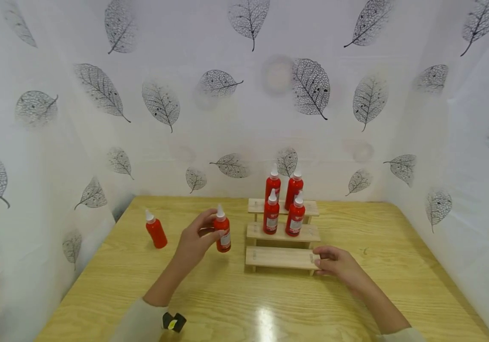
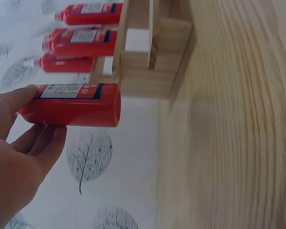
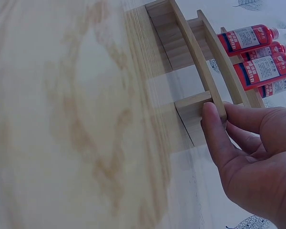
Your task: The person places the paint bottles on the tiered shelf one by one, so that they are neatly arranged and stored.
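My left hand (image 1: 196, 236) grips a red squeeze bottle (image 1: 223, 232) with a white pointed cap, holding it upright above the table, left of a three-step wooden rack (image 1: 283, 258). In the left wrist view, the thumb and fingers lie on opposite sides of this bottle (image 2: 71, 106), and its base is off the table. My right hand (image 1: 338, 266) pinches the right end of the rack's lowest step, with the thumb on its front in the right wrist view. Two like bottles (image 1: 271, 216) stand on the middle step. Behind them, two more bottles (image 1: 294, 186) occupy the top step.
Another red squeeze bottle (image 1: 156, 232) stands by itself on the left of the wooden table (image 1: 244, 304). White sheeting (image 1: 236, 118) printed with dark leaves encloses the table at the back and on both sides.
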A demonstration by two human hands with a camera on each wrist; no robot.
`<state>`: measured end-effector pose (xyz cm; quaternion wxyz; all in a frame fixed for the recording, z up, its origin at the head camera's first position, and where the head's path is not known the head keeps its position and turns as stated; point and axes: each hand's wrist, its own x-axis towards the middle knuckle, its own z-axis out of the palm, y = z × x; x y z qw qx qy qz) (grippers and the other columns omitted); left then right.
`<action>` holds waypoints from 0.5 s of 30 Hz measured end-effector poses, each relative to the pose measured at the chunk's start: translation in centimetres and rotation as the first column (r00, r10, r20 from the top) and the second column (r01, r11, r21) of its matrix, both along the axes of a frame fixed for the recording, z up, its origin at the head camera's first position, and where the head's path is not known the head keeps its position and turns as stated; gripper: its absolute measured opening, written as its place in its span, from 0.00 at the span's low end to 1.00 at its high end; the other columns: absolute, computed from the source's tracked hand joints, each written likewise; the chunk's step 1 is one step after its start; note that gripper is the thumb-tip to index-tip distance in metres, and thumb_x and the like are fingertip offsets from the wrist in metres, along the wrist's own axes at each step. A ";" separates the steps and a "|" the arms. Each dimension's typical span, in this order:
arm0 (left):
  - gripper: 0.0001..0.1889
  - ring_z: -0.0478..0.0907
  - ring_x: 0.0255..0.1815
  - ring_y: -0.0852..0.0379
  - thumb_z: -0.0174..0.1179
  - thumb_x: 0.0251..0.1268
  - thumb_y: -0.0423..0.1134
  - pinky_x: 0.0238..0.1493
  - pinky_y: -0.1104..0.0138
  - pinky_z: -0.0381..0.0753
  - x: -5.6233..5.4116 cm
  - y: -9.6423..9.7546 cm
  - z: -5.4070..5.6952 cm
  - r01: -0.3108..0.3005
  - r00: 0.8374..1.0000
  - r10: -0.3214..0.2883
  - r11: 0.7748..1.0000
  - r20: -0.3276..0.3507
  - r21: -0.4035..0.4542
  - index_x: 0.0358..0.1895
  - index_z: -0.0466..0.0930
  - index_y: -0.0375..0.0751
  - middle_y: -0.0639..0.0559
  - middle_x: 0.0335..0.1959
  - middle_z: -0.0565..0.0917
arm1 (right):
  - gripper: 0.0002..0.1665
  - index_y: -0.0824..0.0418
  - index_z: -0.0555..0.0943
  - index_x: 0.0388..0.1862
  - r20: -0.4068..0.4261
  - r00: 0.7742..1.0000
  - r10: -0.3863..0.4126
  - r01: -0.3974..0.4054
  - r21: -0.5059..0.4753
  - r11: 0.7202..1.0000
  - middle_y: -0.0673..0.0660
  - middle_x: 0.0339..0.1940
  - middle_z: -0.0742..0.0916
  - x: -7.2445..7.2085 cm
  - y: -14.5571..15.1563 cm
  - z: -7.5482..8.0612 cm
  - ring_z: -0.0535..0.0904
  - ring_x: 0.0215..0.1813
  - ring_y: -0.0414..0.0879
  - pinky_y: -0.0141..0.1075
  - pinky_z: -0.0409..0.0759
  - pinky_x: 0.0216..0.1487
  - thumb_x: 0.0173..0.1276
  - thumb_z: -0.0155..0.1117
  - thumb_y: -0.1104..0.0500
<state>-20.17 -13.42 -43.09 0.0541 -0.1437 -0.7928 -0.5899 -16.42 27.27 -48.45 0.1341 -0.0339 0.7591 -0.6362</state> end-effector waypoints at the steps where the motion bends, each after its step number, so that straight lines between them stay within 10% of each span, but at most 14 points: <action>1: 0.28 0.81 0.58 0.47 0.68 0.67 0.40 0.58 0.58 0.84 0.0 0.6 0.0 0.015 1.000 -0.015 1.000 0.002 0.006 0.69 0.73 0.55 0.46 0.60 0.82 | 0.30 0.79 0.67 0.67 0.003 1.000 -0.004 0.004 0.001 1.000 0.66 0.55 0.79 0.0 0.0 0.0 0.82 0.49 0.46 0.41 0.87 0.52 0.74 0.62 0.62; 15: 0.26 0.82 0.54 0.55 0.68 0.66 0.41 0.58 0.59 0.83 -0.3 8.5 -0.2 0.240 0.971 -0.240 0.970 -0.018 -0.028 0.67 0.74 0.59 0.53 0.59 0.83 | 0.29 0.79 0.67 0.67 0.010 1.000 -0.009 0.009 -0.001 1.000 0.66 0.54 0.79 0.1 -0.2 0.2 0.82 0.48 0.46 0.41 0.87 0.51 0.73 0.62 0.63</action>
